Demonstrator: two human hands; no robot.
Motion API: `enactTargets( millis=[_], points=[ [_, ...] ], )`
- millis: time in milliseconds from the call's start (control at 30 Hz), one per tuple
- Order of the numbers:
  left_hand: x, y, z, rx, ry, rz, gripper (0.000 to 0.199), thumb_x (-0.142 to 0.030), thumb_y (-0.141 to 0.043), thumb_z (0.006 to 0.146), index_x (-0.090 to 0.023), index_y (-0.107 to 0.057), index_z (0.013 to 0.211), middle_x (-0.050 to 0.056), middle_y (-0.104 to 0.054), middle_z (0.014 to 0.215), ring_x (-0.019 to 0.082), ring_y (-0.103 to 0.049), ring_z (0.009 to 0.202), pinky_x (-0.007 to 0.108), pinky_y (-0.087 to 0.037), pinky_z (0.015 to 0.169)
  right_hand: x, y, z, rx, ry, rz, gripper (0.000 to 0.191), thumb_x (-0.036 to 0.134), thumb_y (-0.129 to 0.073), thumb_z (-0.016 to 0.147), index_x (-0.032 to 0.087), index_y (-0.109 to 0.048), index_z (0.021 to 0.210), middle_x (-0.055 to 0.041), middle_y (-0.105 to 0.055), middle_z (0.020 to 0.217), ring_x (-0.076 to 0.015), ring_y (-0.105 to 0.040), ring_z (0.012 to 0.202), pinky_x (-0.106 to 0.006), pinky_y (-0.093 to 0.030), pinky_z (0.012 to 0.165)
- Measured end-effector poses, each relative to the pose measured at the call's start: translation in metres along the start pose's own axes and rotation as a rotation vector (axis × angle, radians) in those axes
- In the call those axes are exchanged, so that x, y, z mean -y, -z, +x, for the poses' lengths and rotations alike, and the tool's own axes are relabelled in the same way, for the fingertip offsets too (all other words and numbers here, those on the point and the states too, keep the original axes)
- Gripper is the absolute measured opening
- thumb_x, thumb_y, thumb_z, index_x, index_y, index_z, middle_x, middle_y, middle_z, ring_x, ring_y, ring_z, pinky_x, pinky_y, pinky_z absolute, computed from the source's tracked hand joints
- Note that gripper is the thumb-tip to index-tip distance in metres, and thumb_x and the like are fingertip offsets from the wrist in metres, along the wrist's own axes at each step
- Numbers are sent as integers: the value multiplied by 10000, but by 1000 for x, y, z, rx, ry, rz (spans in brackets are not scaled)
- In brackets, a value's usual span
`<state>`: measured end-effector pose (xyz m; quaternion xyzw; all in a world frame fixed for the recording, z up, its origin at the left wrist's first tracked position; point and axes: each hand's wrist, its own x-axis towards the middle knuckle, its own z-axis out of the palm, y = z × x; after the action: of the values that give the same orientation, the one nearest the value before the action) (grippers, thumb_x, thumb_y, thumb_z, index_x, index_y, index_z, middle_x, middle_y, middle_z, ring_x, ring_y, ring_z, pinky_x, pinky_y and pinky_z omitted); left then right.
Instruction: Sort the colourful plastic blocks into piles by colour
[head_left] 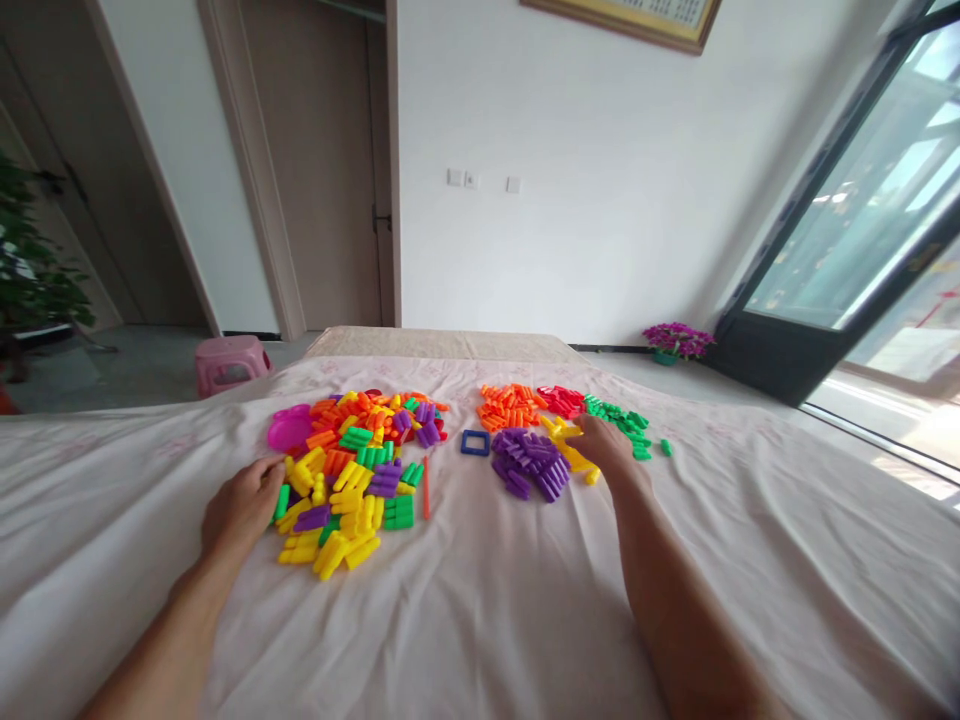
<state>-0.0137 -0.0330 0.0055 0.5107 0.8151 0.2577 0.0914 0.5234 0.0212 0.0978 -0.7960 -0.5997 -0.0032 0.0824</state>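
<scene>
A mixed heap of plastic pieces (352, 500) in yellow, green, purple and orange lies left of centre. My left hand (241, 508) is at its left edge, fingers closed beside a green piece (282, 502); what they hold, if anything, is hidden. On the right, pieces lie grouped by colour: orange (510, 407), red (561, 401), green (619, 418), purple (530, 462) and yellow (564, 440). My right hand (602, 446) reaches onto the yellow group, its fingertips too small to make out. A blue square frame (475, 442) lies between heap and groups.
A pink dish (289, 428) sits at the heap's back left, and an orange stick (426, 487) at its right. The cloth (465, 600) is wrinkled. Beyond the table are a pink stool (232, 362) and a potted flower (675, 341).
</scene>
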Motion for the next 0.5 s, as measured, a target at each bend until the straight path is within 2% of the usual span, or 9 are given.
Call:
enactTargets(
  millis=[100,200,300,367,433,500],
  points=[
    [-5,3,-5,-13,-3,-4,527,-496,-327,924,-233,-635,1261,99,-663,1293,308,-618,1129,372,-463,869,8,2,-1,-102,53,52,404,318,-592,841,213,-666,1225,-119,-681,1201,-293,-618,1118,-353,-466,851],
    [-10,7,-8,-16,-4,1,517,-485,-334,922,-233,-638,1255,93,-673,1277,296,-617,1132,356,-460,874,46,3,-18,-181,299,245,332,258,-547,878,215,-684,1178,-81,-696,1176,-239,-635,1082,-323,-469,880],
    [-13,9,-10,-20,1,9,515,-492,-340,919,-236,-645,1246,95,-684,1257,292,-631,1099,352,-464,852,98,-4,-55,-123,658,455,281,209,-526,906,225,-692,1132,-45,-712,1118,-186,-653,1011,-291,-469,889],
    [-13,9,-11,-22,-2,9,515,-498,-345,917,-236,-648,1242,96,-687,1251,289,-635,1085,348,-464,842,128,-14,-84,-38,871,527,246,207,-538,921,215,-692,1113,-48,-708,1110,-177,-643,1017,-281,-464,901],
    [-13,9,-11,-20,-7,5,512,-497,-354,915,-236,-647,1243,95,-689,1247,287,-635,1082,344,-462,838,149,-27,-110,25,993,520,213,223,-576,920,206,-695,1096,-58,-706,1079,-182,-634,1003,-285,-462,897],
    [-12,9,-10,-21,-8,0,507,-489,-356,915,-240,-645,1248,92,-686,1253,287,-633,1085,346,-460,843,162,-40,-129,47,1047,454,224,281,-625,909,207,-689,1111,-65,-703,1032,-201,-618,982,-310,-458,888]
  ],
)
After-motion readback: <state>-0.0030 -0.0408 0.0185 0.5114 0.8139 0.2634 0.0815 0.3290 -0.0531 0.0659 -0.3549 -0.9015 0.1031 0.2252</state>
